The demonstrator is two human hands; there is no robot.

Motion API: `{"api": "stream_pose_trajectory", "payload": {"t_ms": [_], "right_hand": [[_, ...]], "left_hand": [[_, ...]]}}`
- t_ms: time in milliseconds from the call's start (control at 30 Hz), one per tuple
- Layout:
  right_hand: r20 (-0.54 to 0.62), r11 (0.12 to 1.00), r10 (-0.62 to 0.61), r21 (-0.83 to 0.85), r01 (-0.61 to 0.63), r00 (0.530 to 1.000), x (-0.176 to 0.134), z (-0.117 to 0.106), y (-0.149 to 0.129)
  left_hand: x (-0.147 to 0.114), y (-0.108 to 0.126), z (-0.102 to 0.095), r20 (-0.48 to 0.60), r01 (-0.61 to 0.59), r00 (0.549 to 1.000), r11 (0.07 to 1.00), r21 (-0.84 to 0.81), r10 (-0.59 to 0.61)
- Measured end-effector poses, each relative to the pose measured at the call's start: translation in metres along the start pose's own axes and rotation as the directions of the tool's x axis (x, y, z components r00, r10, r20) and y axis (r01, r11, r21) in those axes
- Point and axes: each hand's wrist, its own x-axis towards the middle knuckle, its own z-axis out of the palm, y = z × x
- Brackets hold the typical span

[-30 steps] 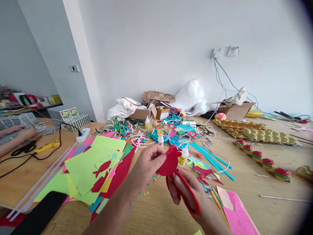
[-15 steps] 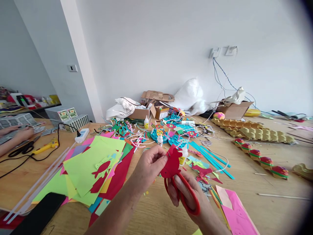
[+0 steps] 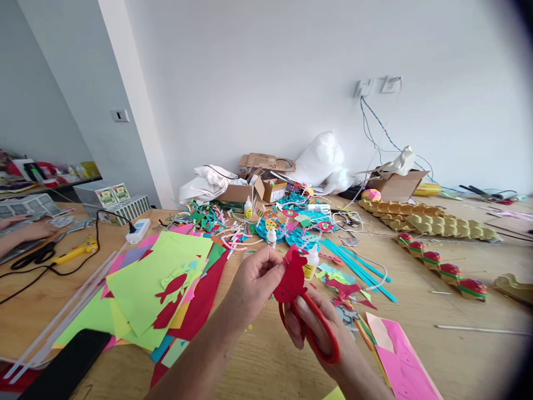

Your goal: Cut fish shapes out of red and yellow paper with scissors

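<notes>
Toward the near left corner of the tabletop [image 3: 266, 366], a black phone-like slab [image 3: 69, 366] is cut off by the frame, as is pink paper [image 3: 403, 366] at the near right. The right hand [image 3: 320, 319] has its fingers through the handles of red scissors [image 3: 332, 347]; red paper [image 3: 291, 278] hides the blades, so I cannot tell how they stand. That paper is held up between the 2 hands: the left hand [image 3: 263, 278] pinches its left side, the right hand just below it. Beyond, it partly covers a glue bottle [image 3: 312, 263]. Near the far edge stands a cardboard box [image 3: 400, 186].
</notes>
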Motion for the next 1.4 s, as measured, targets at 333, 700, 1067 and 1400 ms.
{"api": "stream_pose_trajectory", "payload": {"t_ms": [333,700,1067,1400], "right_hand": [[-0.004,1.000,0.007,0.000,-0.007,1.000,-0.001,0.001,-0.001],[0.006,1.000,-0.005,0.023,0.005,1.000,-0.002,0.000,0.002],[0.026,1.000,0.006,0.019,-0.006,1.000,-0.003,-0.004,0.005],[0.050,1.000,0.003,0.019,-0.004,0.999,-0.001,-0.004,0.000]], "left_hand": [[-0.002,-0.002,0.001,-0.008,0.001,1.000,1.000,0.008,-0.001],[-0.003,0.003,-0.001,0.007,0.015,1.000,1.000,-0.013,-0.015],[-0.003,0.005,-0.006,0.050,0.046,0.998,0.999,-0.023,-0.045],[-0.002,0.002,-0.012,0.102,0.029,0.994,1.000,-0.008,-0.028]]}}
